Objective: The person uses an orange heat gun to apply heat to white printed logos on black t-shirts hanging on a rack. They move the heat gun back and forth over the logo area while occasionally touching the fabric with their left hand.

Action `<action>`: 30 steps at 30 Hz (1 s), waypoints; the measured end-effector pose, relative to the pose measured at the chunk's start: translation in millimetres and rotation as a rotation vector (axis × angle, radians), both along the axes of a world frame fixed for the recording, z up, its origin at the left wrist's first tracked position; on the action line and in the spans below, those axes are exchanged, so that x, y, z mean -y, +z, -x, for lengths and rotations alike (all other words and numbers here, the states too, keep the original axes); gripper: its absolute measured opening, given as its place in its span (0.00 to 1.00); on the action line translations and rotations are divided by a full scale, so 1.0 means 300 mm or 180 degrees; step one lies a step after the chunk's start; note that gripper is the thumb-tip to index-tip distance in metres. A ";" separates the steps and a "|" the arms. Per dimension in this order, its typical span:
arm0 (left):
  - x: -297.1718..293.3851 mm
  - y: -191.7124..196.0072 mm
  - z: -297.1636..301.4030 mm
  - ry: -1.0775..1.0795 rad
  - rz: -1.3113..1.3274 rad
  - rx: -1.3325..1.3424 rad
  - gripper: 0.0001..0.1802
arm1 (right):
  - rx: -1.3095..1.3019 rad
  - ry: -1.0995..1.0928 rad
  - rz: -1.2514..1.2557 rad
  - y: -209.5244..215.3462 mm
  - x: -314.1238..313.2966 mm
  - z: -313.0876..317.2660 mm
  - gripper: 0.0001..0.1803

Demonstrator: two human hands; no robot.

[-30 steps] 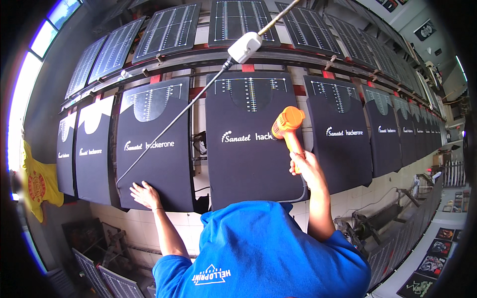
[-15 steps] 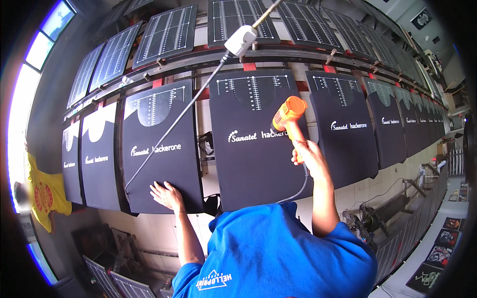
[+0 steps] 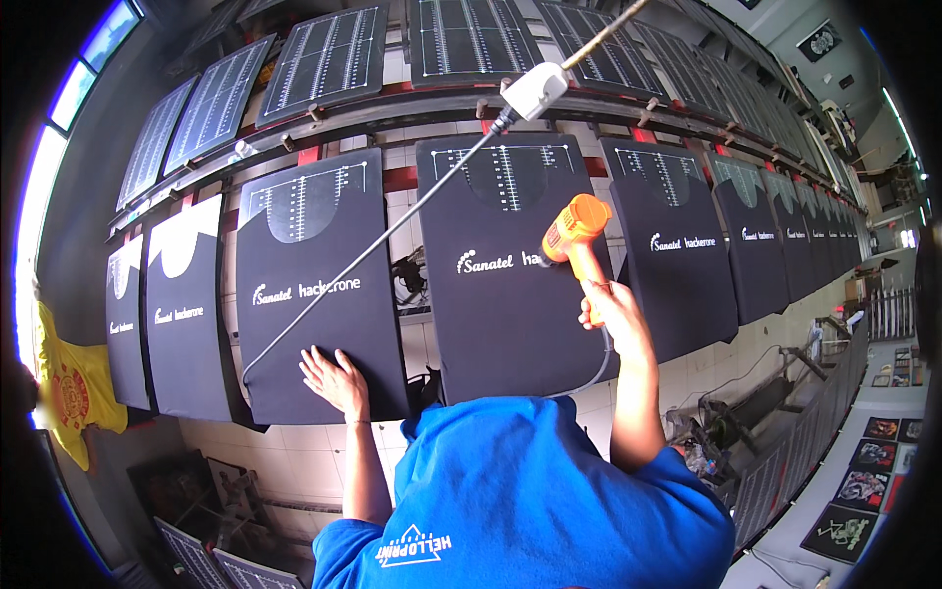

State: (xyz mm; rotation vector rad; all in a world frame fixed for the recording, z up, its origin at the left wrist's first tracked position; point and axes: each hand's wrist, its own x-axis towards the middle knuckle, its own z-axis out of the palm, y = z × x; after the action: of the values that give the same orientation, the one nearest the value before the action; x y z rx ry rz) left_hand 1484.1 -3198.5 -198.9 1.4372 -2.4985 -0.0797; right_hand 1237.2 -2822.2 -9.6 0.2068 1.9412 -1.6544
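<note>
My right hand [image 3: 616, 312] is wrapped round the handle of an orange heat gun [image 3: 579, 231]. The gun's dark nozzle hovers over the white print on a black T-shirt [image 3: 515, 339], hiding the print's right part. That shirt lies stretched flat on a dark board [image 3: 554, 162] with white ruler marks. To the left, my left hand [image 3: 336, 383] rests with fingers spread on the lower part of another black printed T-shirt [image 3: 324, 339] and holds nothing. A grey cord [image 3: 602, 368] hangs from the gun's handle.
A white plug connector [image 3: 536, 90] hangs overhead, its grey cable [image 3: 392, 231] slanting across the left shirt. More printed black shirts [image 3: 677, 285] line the row on both sides. Behind a dark rail [image 3: 392, 110] stand more marked boards [image 3: 329, 59]. A yellow shirt [image 3: 74, 383] hangs far left.
The hanging connector and its cable have swung to the right in view. The whole view has shifted slightly. Both hands stay nearly in place, the heat gun still over the same shirt's print.
</note>
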 end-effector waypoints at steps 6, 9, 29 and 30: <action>0.009 -0.001 -0.002 -0.0025 -0.0004 0.0061 0.29 | 0.0032 -0.0032 0.0060 -0.011 0.013 -0.025 0.16; 0.002 -0.001 0.003 -0.0027 -0.0005 0.0023 0.29 | 0.0043 -0.0063 0.0131 -0.015 -0.001 -0.022 0.16; 0.004 -0.006 0.010 0.0022 -0.0108 0.0015 0.29 | 0.0015 0.0311 -0.0023 -0.012 0.044 -0.023 0.17; 0.004 -0.007 0.008 0.0027 -0.0103 0.0018 0.29 | 0.0054 0.0296 0.0034 -0.008 0.045 -0.021 0.17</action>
State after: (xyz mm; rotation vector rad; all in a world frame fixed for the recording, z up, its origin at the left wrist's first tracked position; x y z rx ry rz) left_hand 1481.8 -3199.6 -200.9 1.4627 -2.5064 -0.1153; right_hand 1243.7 -2835.8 -12.0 0.1242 1.9000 -1.5973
